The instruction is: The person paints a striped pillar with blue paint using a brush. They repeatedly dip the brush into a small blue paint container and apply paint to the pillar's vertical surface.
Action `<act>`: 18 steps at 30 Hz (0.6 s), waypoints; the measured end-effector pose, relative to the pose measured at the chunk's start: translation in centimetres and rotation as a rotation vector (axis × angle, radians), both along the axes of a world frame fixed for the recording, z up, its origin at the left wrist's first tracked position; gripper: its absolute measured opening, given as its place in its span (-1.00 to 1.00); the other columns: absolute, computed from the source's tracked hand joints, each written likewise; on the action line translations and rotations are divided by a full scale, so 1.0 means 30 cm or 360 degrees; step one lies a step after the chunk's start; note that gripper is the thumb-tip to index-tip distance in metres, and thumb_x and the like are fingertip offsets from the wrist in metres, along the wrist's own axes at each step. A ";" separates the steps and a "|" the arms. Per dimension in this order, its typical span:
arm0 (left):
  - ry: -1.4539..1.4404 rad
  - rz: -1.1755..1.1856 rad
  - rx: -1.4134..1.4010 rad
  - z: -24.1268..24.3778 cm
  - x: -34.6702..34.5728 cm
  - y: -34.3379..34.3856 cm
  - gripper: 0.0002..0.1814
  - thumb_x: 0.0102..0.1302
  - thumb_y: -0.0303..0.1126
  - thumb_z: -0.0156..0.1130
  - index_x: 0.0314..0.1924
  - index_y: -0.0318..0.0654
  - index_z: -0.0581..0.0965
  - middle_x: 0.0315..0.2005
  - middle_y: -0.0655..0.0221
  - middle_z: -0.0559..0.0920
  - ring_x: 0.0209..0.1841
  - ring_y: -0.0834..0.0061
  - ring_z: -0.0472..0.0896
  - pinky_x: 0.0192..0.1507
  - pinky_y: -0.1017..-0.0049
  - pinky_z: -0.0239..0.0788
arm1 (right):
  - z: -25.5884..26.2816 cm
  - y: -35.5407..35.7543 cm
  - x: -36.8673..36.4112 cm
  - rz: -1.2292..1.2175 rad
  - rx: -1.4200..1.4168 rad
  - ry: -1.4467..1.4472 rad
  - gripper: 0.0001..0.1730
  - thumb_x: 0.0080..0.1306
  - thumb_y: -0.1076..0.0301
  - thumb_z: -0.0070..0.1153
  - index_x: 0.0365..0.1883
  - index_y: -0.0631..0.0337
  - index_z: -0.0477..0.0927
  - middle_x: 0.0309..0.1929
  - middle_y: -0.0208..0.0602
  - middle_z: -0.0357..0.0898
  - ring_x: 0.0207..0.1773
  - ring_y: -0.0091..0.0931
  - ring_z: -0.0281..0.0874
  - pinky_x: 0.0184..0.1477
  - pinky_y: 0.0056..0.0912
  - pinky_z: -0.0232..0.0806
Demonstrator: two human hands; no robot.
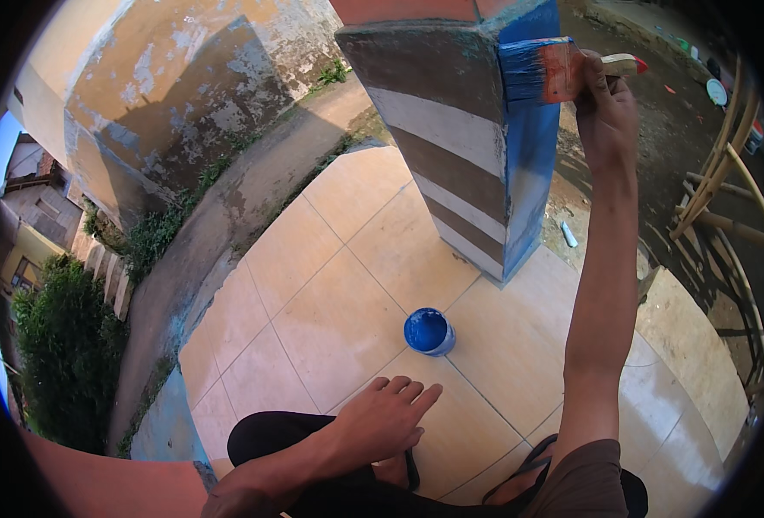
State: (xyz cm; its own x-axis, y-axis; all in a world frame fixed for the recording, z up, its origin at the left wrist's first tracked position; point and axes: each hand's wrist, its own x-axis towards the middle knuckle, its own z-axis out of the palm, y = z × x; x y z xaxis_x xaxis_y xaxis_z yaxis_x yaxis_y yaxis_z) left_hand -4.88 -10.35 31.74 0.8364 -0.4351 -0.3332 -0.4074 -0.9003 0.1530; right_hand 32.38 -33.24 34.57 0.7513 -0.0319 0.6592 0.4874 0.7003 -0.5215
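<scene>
My right hand (605,103) grips a wide paintbrush (560,71) near its ferrule, its pale handle with a red tip pointing right. Blue-coated bristles lie against the upper part of the pillar's blue right face. The pillar (447,129) has a front face with dark and pale stripes, and a salmon-coloured part above a ledge. Below it, an open paint can (429,332) with blue paint inside stands upright on the floor tiles. Close by, my left hand (392,414) rests over my bent knee, fingers apart, holding nothing and not touching the can.
Beige floor tiles (330,298) end at a rough edge beside a dirt path (207,213). A peeling wall (181,97) and a bush (65,343) stand left. Bamboo poles (719,175) are at right, and a small white tube (569,234) lies on the ground behind the pillar.
</scene>
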 end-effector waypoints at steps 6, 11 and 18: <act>0.0033 0.0013 -0.0009 0.001 0.001 0.001 -0.49 0.32 -0.31 0.16 0.24 -0.31 0.40 -0.07 0.24 0.63 0.07 0.25 0.59 0.05 0.29 0.45 | -0.007 -0.002 -0.010 0.0001 -0.0022 0.0015 -0.58 0.46 0.15 0.16 0.09 0.32 0.55 -0.02 -0.37 0.63 0.07 -0.55 0.55 0.19 -0.41 0.34; 0.0039 0.0014 -0.0019 0.004 0.005 -0.001 -0.48 0.32 -0.31 0.16 0.25 -0.32 0.40 -0.07 0.23 0.62 0.08 0.25 0.58 0.06 0.28 0.44 | -0.005 0.005 -0.022 -0.0054 -0.0045 0.0024 -0.59 0.46 0.15 0.16 0.09 0.31 0.56 0.01 -0.38 0.62 0.09 -0.54 0.54 0.19 -0.39 0.33; 0.0080 0.0011 0.0015 0.009 0.005 -0.001 -0.43 0.28 -0.30 0.20 0.27 -0.33 0.37 -0.03 0.20 0.61 0.09 0.23 0.56 0.06 0.27 0.43 | -0.014 -0.001 -0.018 -0.0063 -0.0028 0.0078 -0.61 0.48 0.18 0.13 0.09 0.32 0.56 0.05 -0.36 0.61 0.11 -0.53 0.53 0.21 -0.38 0.33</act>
State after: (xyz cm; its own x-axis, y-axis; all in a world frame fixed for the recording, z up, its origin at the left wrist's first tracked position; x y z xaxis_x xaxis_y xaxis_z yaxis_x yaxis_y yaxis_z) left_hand -4.72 -10.38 32.01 0.8215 -0.4261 -0.3789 -0.3933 -0.9046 0.1646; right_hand 31.84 -33.26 34.13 0.7810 -0.0507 0.6225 0.4880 0.6716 -0.5575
